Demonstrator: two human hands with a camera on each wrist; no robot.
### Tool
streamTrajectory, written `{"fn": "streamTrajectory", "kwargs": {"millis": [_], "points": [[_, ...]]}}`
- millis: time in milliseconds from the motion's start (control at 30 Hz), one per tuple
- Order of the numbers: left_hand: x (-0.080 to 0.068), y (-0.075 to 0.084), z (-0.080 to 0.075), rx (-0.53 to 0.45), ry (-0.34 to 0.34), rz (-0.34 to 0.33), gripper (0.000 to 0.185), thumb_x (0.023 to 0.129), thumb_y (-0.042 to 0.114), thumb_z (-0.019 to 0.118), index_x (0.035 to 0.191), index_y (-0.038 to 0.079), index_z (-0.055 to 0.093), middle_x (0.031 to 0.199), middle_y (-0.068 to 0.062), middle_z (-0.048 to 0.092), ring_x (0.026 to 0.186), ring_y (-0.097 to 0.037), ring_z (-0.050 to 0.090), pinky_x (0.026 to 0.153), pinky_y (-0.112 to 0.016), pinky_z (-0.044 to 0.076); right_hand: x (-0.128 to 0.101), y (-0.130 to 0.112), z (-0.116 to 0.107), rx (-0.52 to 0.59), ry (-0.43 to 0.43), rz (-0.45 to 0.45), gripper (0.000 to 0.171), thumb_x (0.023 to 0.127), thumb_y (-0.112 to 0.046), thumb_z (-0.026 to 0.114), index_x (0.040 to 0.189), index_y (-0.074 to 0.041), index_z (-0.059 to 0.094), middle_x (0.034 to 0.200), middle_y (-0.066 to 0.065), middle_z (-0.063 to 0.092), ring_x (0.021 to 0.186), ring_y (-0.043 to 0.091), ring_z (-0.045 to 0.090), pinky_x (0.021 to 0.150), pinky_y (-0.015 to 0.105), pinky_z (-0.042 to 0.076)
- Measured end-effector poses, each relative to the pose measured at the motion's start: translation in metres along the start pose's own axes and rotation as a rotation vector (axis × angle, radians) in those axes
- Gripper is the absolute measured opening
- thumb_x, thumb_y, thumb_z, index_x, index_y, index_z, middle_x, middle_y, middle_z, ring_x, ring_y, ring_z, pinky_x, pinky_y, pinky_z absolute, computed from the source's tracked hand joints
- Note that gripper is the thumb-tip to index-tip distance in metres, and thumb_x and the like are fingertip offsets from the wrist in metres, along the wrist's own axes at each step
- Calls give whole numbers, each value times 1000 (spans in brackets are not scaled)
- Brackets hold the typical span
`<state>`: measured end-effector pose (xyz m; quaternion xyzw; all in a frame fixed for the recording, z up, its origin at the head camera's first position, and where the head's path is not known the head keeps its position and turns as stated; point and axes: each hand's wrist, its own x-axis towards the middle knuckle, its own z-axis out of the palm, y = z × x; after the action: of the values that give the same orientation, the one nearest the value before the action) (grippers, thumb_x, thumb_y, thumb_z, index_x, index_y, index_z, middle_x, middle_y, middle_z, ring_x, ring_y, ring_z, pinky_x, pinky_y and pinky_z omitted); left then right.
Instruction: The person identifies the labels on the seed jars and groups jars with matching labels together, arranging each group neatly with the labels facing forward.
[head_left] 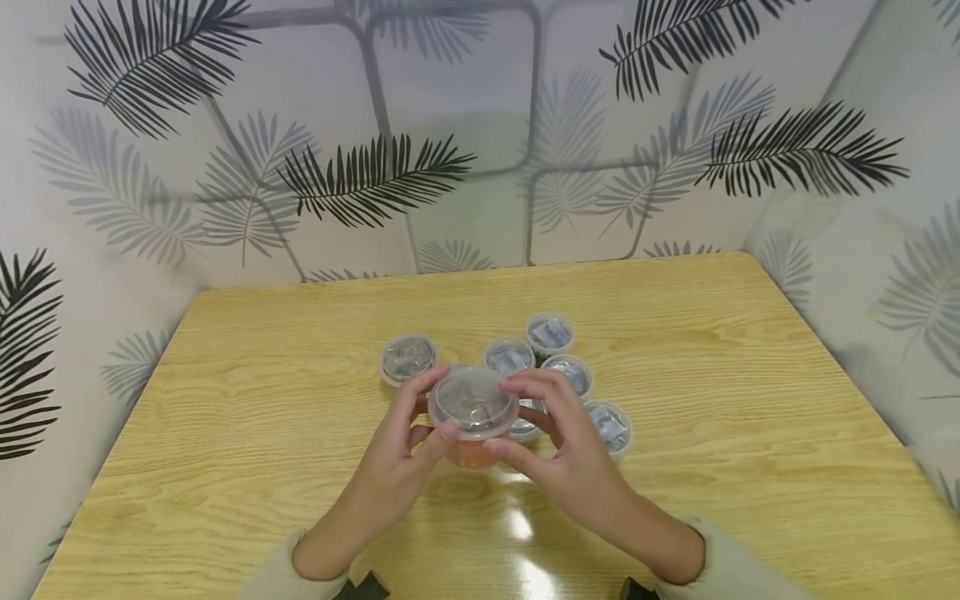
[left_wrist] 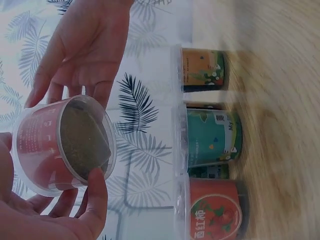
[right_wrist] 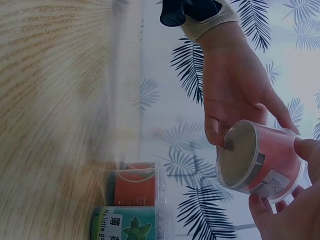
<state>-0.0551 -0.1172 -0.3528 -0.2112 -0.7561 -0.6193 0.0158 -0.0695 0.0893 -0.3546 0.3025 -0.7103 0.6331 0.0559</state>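
Both hands hold one small clear plastic cup with a red label (head_left: 475, 408) (left_wrist: 62, 145) (right_wrist: 260, 161) above the wooden table (head_left: 300, 417). My left hand (head_left: 405, 450) (left_wrist: 55, 215) grips its left side, thumb on the rim. Fingers of my right hand (head_left: 558, 442) (right_wrist: 295, 210) curl round its right side. The cup has a clear lid and a grey packet inside. Several similar lidded cups (head_left: 551, 333) stand on the table just behind the hands; their red, teal and orange labels (left_wrist: 212, 137) show in the wrist views.
One more lidded cup (head_left: 407, 358) stands apart at the left of the cluster. Leaf-patterned walls (head_left: 450, 150) close in the table at the back and both sides. Bare wood lies to the left, right and front of the hands.
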Motion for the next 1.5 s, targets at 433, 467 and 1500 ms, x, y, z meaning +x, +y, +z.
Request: {"fn": "streamTrajectory", "kwargs": {"millis": [433,467,1500], "points": [[-2,-6,-2,-199,-12,-6,41,102,18,35,142,12,27,134,-14,41,115,-28,48,87,-40,49,-5,8,0,166,-102,190,67,83,-4,69,139,-9,33,132,9,44,119,25,44,96,33,43],[-2,-6,-1,-211,-15,-6,41,102,18,34,143,11,26,134,-14,41,115,-29,48,87,-40,49,-6,8,1,168,-107,189,67,83,-4,69,139,-9,34,132,9,44,119,25,44,96,34,43],[-2,-2,14,-255,-115,-200,66,92,16,59,144,18,19,141,-10,28,126,-28,37,96,-35,43,-17,7,-2,-43,-25,107,72,75,-13,79,136,-19,43,125,-1,46,116,21,45,96,33,43]]}}
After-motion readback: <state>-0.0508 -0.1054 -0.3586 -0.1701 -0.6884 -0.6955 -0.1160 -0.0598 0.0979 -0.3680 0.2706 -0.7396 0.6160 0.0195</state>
